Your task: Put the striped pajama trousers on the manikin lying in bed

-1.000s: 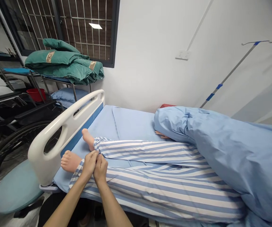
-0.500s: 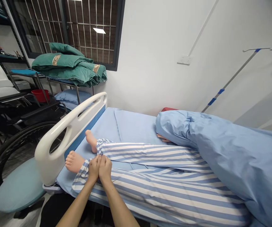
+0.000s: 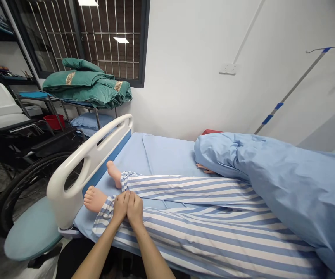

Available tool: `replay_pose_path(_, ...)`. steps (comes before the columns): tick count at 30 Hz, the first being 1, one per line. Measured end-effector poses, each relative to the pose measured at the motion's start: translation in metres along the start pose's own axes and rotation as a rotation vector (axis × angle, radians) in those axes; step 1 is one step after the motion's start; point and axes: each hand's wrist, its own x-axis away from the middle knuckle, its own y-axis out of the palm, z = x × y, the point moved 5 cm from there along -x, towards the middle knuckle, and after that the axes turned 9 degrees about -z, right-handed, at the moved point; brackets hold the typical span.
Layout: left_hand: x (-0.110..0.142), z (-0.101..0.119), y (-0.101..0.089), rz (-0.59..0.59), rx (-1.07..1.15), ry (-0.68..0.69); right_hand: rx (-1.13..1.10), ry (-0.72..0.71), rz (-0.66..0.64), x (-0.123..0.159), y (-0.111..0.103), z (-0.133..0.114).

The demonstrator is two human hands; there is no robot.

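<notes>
Two legs in blue-and-white striped trousers (image 3: 185,228) lie stretched out on the bed, with smooth, manikin-like bare feet. My left hand (image 3: 121,205) and my right hand (image 3: 135,208) rest side by side, thumbs together, over the near lower leg just above the ankle. Their fingers curl down over the striped trouser leg; the fingertips are hidden on the far side. The near foot (image 3: 94,199) sticks out left of my hands, and the far foot (image 3: 114,174) lies beyond it. A folded-back light blue quilt (image 3: 280,178) covers the body to the right.
A white footboard (image 3: 65,170) closes the bed's left end. Beside it are a wheelchair (image 3: 30,174) and a round pale-green top (image 3: 33,228). Green folded bedding (image 3: 88,83) is stacked under the barred window. A drip pole (image 3: 295,87) stands at the right by the wall.
The view has shifted slightly, so the bed and wheelchair appear a little further right. My hands stay together over the near lower leg, with at most a tiny shift away from the foot.
</notes>
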Motion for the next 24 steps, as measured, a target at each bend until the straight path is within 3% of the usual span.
replay_pose_path(4, -0.003, 0.021, -0.001, 0.098, 0.400, -0.019, -0.132, 0.039, 0.051, -0.002, -0.007, 0.006)
replay_pose_path(8, -0.002, 0.027, 0.003, 0.171, 0.581, -0.029, -0.199, 0.012, 0.044, -0.001, -0.009, 0.008)
replay_pose_path(14, 0.007, 0.009, 0.014, 0.118, 0.329, 0.045, -0.213, 0.058, 0.078, -0.001, -0.009, 0.011)
replay_pose_path(19, 0.008, 0.009, 0.015, 0.116, 0.214, 0.039, -0.176, 0.083, 0.039, -0.005, -0.013, 0.007)
replay_pose_path(24, 0.009, 0.012, 0.015, 0.087, 0.229, 0.100, 0.195, -0.005, -0.071, -0.004, -0.030, -0.013)
